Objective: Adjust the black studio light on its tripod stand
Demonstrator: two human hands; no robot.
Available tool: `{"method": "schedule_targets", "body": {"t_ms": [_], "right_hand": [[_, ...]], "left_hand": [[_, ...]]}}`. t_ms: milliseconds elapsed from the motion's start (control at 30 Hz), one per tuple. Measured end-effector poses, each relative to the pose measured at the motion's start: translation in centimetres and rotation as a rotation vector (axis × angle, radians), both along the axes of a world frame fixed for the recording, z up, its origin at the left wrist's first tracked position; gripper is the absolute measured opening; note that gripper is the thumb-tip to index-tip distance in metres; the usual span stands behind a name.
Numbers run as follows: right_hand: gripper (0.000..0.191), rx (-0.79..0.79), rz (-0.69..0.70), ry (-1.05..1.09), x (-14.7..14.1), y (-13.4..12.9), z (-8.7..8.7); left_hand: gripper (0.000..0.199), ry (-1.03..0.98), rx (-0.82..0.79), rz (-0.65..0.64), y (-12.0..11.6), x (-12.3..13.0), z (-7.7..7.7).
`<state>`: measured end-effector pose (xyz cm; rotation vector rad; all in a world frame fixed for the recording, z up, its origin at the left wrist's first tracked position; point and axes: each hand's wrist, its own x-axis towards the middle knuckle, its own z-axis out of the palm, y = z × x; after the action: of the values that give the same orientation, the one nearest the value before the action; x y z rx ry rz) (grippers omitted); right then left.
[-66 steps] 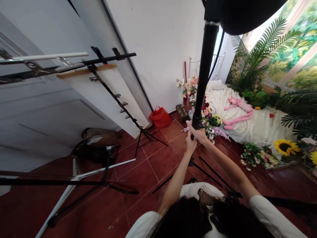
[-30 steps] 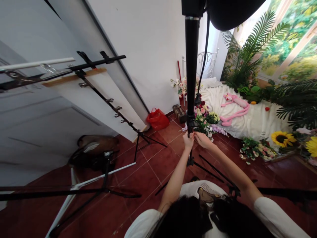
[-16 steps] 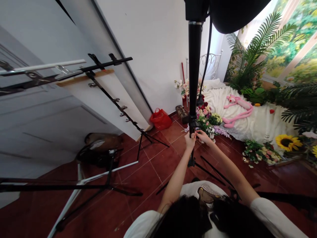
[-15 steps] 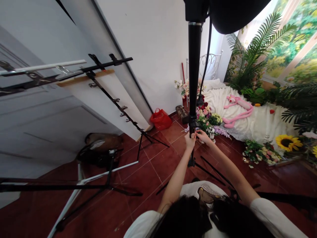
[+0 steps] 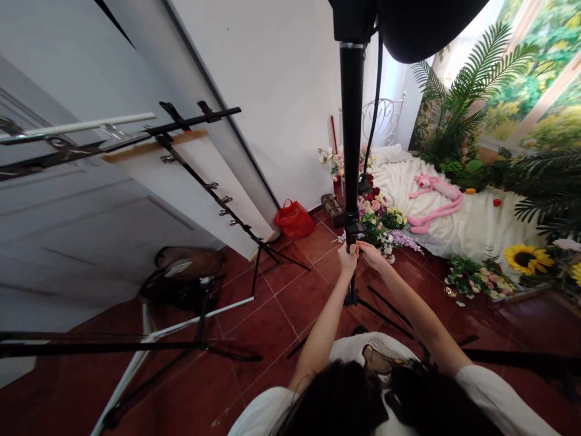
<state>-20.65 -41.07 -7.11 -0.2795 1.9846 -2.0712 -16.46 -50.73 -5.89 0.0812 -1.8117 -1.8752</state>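
Observation:
A black light stand [image 5: 352, 133] rises upright in front of me, with a large dark lamp head [image 5: 426, 27] at its top and a cable hanging beside the pole. My left hand [image 5: 348, 259] is wrapped round the pole just below a black collar [image 5: 352, 223]. On the right side of the same collar, my right hand [image 5: 370, 254] has its fingers pressed together at the pole. What its fingertips hold, if anything, is too small to tell. The stand's legs spread over the floor below my hands.
Left stand black and white stands with clips and a white board [image 5: 222, 181]. A red bag [image 5: 295, 219] lies by the wall. Flowers [image 5: 379, 212], a bed with white cloth [image 5: 472, 230], a pink plush toy [image 5: 438, 188] and palm leaves [image 5: 472, 103] are behind and right.
The upper pole and lamp head have shifted slightly to the left in view. Both hands keep their places at the pole, with the right fingers slightly changed in pose.

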Motion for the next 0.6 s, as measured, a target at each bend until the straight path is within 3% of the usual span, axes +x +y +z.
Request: {"method": "schedule_targets", "body": {"t_ms": [100, 233, 500, 600], "right_hand": [[0.022, -0.192, -0.022, -0.153, 0.6, -0.2, -0.8], [0.028, -0.318, -0.040, -0.190, 1.7, -0.2, -1.5], [0.036, -0.335, -0.082, -0.185, 3.7, -0.3, -1.3], [0.030, -0.429, -0.135, -0.266, 3.7, -0.5, -1.7]], "left_hand": [[0.070, 0.000, 0.010, -0.006, 0.0, 0.0, -0.3], [0.070, -0.009, 0.047, -0.010, 0.1, 0.1, -0.4], [0.070, -0.021, 0.056, 0.019, 0.4, 0.4, 0.1], [0.070, -0.024, 0.084, 0.017, 0.5, 0.5, 0.2]]}}
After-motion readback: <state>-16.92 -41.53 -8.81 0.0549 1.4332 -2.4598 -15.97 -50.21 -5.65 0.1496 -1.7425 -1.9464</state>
